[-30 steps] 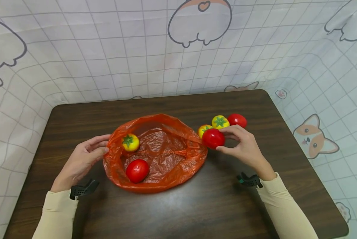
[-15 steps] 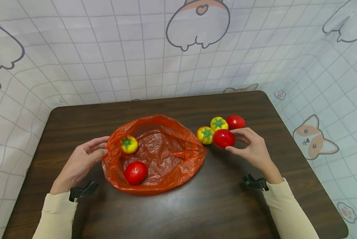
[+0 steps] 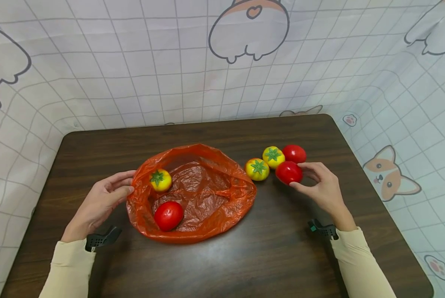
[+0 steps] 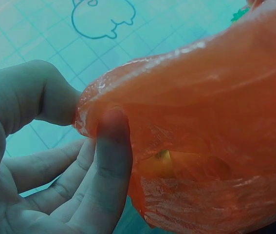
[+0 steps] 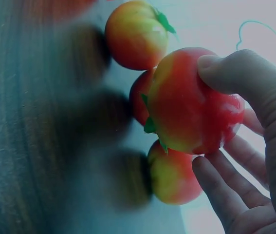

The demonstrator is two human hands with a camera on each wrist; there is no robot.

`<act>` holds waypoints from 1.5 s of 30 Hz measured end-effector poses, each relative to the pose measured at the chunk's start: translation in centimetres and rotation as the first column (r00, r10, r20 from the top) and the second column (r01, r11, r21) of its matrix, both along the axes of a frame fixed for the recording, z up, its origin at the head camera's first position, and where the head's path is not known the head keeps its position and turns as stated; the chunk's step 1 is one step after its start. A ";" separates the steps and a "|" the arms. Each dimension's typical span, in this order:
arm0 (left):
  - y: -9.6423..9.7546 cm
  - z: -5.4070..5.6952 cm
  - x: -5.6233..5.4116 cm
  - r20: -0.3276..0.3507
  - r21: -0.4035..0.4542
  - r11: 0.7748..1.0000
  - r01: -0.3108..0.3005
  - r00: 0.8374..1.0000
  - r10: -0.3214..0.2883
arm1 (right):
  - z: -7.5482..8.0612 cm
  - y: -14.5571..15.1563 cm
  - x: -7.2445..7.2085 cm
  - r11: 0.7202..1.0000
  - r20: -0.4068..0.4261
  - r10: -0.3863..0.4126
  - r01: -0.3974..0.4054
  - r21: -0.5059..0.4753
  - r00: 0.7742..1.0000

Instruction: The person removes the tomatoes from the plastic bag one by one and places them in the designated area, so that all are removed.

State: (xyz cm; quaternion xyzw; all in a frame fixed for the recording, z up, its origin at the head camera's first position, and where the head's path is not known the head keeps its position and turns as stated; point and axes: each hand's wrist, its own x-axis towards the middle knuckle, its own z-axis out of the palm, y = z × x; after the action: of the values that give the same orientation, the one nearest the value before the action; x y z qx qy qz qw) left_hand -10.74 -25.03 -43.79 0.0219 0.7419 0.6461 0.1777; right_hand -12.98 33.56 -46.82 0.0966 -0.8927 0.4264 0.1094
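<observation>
My left hand point(image 3: 101, 203) pinches the left rim of an orange-red plastic bag point(image 3: 203, 236), thumb and finger on either side of the film in the left wrist view. Wide open on the table, the bag holds a yellow tomato point(image 3: 160, 180) with a green calyx and a red tomato point(image 3: 169, 216). To the right of the bag, my right hand point(image 3: 323, 188) grips another red tomato point(image 3: 289, 172) between thumb and fingers. The right wrist view shows this tomato point(image 5: 191, 102) with a yellowish, leafy underside, close over the other tomatoes.
Just beyond the held tomato sit two yellow tomatoes, the nearer one point(image 3: 257, 169) by the bag's right rim and the farther one point(image 3: 273, 157) behind it. A red tomato point(image 3: 294, 153) lies beside them. The dark wooden table point(image 3: 222, 273) backs onto a patterned white curtain point(image 3: 170, 62).
My right hand has moved right with the red tomato, away from the bag's right rim, uncovering the nearer yellow tomato. The left hand keeps its grip on the bag.
</observation>
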 end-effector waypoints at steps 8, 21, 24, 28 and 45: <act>0.0 -0.1 0.0 0.009 -0.023 1.000 -0.008 1.000 0.008 | -0.8 0.2 0.3 1.000 0.017 -0.019 0.019 0.015 1.000; -0.2 -0.5 0.0 0.021 0.028 1.000 -0.012 1.000 0.011 | -1.8 -0.6 0.9 0.999 0.043 0.038 -0.037 -0.014 0.998; -0.2 -0.5 0.0 0.018 0.027 1.000 -0.012 1.000 0.012 | -1.8 -0.7 0.9 0.999 0.057 0.043 -0.043 -0.010 0.997; -0.2 -0.5 0.0 0.024 0.015 1.000 -0.017 1.000 0.016 | -1.8 -0.9 1.0 0.999 0.067 0.054 -0.053 -0.013 0.996; -0.1 -0.6 0.0 0.032 0.036 0.999 -0.019 0.999 0.018 | -2.1 -1.3 1.4 0.998 0.113 0.065 -0.065 -0.006 0.991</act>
State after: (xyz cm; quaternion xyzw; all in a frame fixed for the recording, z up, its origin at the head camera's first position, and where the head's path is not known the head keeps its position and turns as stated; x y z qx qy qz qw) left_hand -10.76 -25.17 -44.43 0.0082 0.7272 0.6615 0.1830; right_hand -11.57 32.25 -48.89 0.1013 -0.8933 0.4356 0.0450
